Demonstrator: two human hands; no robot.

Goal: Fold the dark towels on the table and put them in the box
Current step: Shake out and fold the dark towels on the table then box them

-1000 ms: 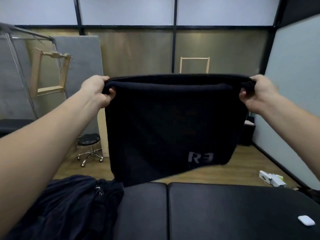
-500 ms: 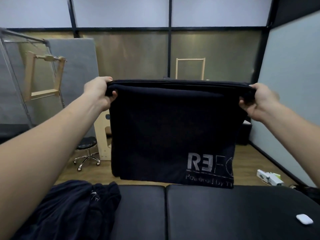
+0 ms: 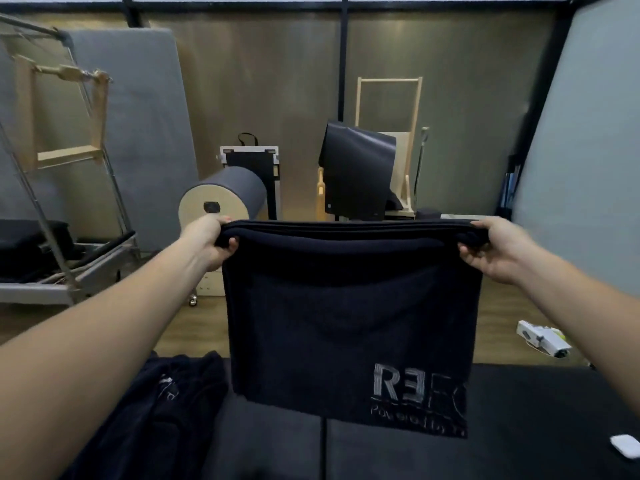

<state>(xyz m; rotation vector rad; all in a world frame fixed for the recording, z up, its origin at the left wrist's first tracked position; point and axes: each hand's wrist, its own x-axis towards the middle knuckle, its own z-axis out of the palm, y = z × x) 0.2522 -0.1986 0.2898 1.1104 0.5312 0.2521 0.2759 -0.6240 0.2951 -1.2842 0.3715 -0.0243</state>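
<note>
Worktop (image 3: 519,445): black, padded, with a seam running front to back near the middle. A small white case (image 3: 626,445) sits at its right edge. A heap (image 3: 156,410) of dark towels lies crumpled on its left part, pale print showing on one fold.

Room: wood floor (image 3: 194,327), brownish back wall with dark posts. A grey mat (image 3: 138,133) leans on the wall at left, behind a metal rack (image 3: 69,237). A padded barrel (image 3: 221,199) lies on its side mid-floor. A wooden frame (image 3: 388,98) stands right of centre. A white device (image 3: 542,337) lies on the floor at right.

Towel (image 3: 346,323): dark, doubled over, hanging flat and facing the camera. There is pale lettering at its lower right corner. The bottom hem overlaps the worktop's far edge in view; contact cannot be told.

Left grip (image 3: 211,242) is clamped on the towel's top left corner, fingers curled round the edge. Right grip (image 3: 491,249) is clamped on the top right corner the same way. The top edge runs taut and level between them, arms stretched forward.
</note>
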